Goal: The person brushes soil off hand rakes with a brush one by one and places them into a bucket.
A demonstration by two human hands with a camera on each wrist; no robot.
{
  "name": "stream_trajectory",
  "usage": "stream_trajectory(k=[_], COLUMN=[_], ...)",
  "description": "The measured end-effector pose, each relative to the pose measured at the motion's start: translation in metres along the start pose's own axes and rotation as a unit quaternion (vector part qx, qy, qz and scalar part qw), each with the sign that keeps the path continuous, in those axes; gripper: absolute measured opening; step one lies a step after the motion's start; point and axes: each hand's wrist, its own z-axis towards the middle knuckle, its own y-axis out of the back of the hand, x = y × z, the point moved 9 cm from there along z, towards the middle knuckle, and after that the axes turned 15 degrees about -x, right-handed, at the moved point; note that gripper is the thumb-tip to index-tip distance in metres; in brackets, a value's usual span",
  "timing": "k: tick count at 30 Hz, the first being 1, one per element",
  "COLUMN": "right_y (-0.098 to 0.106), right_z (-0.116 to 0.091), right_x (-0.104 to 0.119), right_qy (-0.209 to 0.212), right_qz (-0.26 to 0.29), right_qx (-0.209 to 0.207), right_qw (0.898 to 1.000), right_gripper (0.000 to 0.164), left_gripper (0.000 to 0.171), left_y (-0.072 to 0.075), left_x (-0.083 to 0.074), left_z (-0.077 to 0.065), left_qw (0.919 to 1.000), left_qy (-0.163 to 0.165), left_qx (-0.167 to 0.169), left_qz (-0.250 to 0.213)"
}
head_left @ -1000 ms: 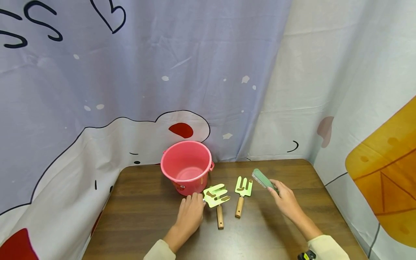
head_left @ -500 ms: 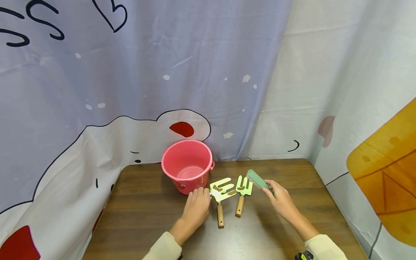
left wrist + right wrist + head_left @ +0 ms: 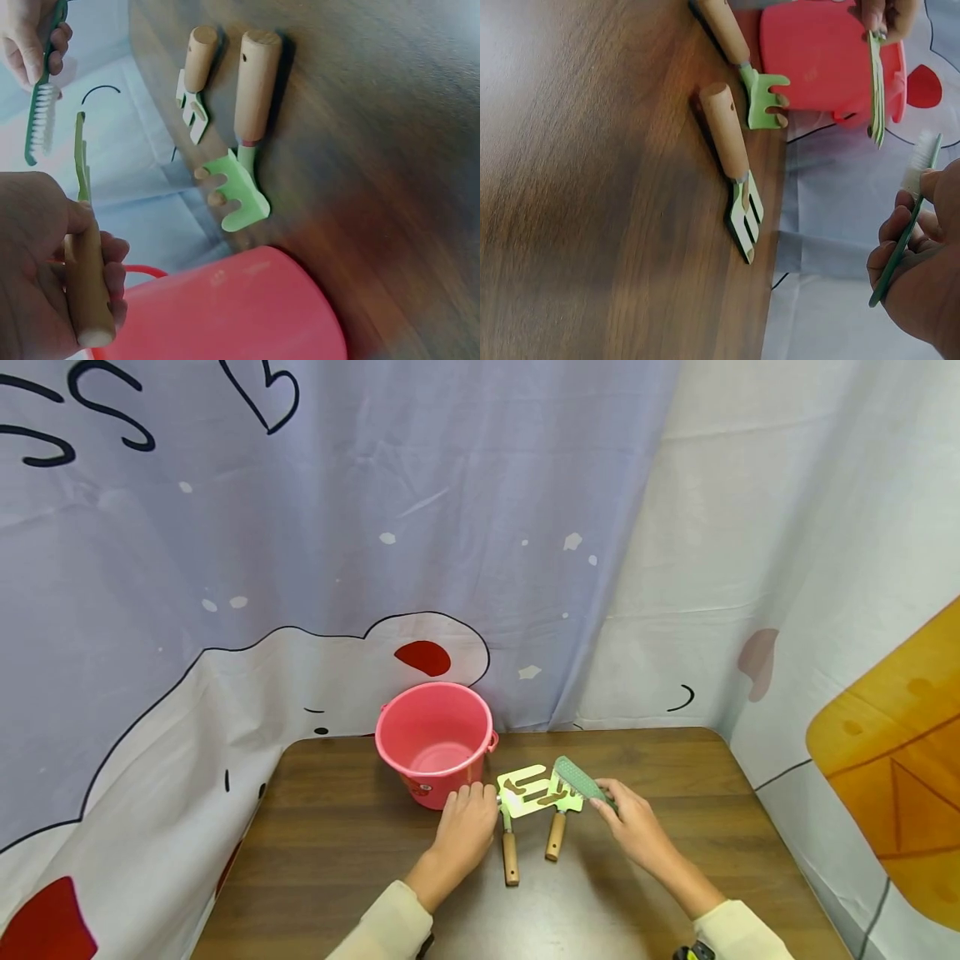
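My left hand (image 3: 467, 831) grips the wooden handle of a small garden fork (image 3: 86, 277), its pale green tines pointing right with brown patches on them. In my right hand (image 3: 633, 831) is a green brush (image 3: 576, 777) with white bristles. The brush head overlaps the tine tips in the head view; the left wrist view shows a gap between brush and fork. Below them on the table lie a hand rake (image 3: 255, 90) with bent green tines and a second fork (image 3: 726, 135), both with wooden handles and brown patches on their tines.
A pink bucket (image 3: 431, 727) stands upright at the back of the wooden table (image 3: 322, 852), just beyond my left hand. Behind the table hangs a printed curtain (image 3: 337, 527). The table's right edge runs past my right forearm.
My left hand has moved right and slightly up with the garden fork. My right hand has brought the brush left, so its head now overlaps the fork's tines in the head view.
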Motion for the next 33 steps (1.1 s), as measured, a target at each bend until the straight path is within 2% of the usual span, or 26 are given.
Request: stream_trajectory(k=[8, 15, 24, 33], right_y=[-0.004, -0.008, -0.014, -0.020], right_z=[-0.001, 0.001, 0.002, 0.004], right_x=[0.011, 0.024, 0.031, 0.034], right_qy=[0.011, 0.046, 0.058, 0.064], right_qz=[0.010, 0.012, -0.006, -0.031], right_qx=[0.003, -0.013, -0.009, -0.001], right_qw=[1.000, 0.999, 0.998, 0.998], right_gripper=[0.029, 0.027, 0.029, 0.033], left_gripper=[0.017, 0.007, 0.006, 0.005], left_y=[0.001, 0.000, -0.010, -0.015], left_x=[-0.005, -0.010, -0.014, -0.018], left_z=[0.011, 0.018, 0.025, 0.030], left_qw=[0.9999, 0.9994, 0.9998, 0.9996], left_qy=[0.007, 0.004, 0.009, 0.016], left_qx=[-0.013, -0.028, 0.003, 0.019], left_qz=[0.005, 0.019, 0.017, 0.013])
